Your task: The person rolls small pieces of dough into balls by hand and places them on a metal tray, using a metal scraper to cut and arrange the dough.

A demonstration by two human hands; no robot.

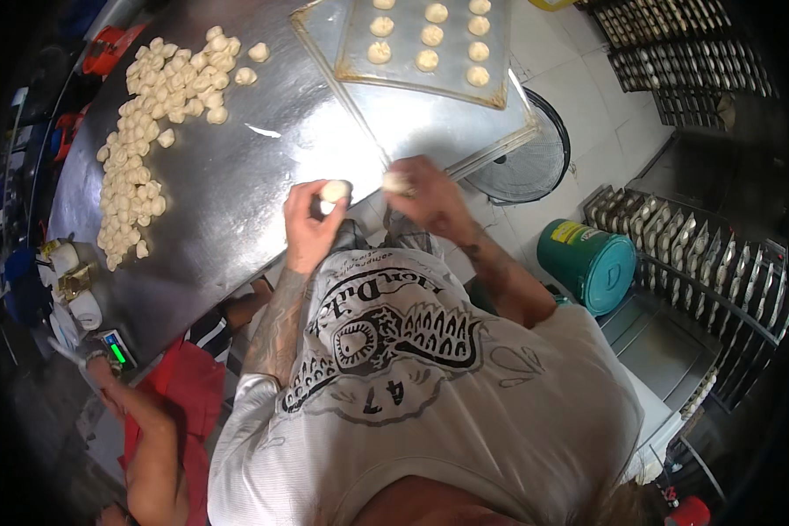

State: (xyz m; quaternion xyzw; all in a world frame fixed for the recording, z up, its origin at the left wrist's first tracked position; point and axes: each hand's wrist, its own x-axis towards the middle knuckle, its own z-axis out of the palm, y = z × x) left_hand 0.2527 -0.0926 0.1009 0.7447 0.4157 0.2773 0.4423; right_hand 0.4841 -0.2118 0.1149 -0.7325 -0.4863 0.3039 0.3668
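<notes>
Over the near edge of the steel table, my left hand [307, 230] is closed around a pale dough ball [334, 191], held between thumb and fingers. A second pale bit shows just under that ball; I cannot tell whether it is separate. Close by on the right, my right hand [430, 200] grips another dough ball [397, 182], slightly smeared by motion. A large heap of dough pieces [131, 188] spreads along the table's left side. Beyond my right hand, a metal baking tray [403, 74] carries rows of spaced dough rounds [432, 35].
The steel table [228, 188] has more trays [465, 145] under the filled one. A round floor fan [535, 162] and a green lidded bucket [592, 263] stand to the right, near racks [684, 237]. At lower left, a co-worker in a red apron [184, 386] works beside a scale [114, 348].
</notes>
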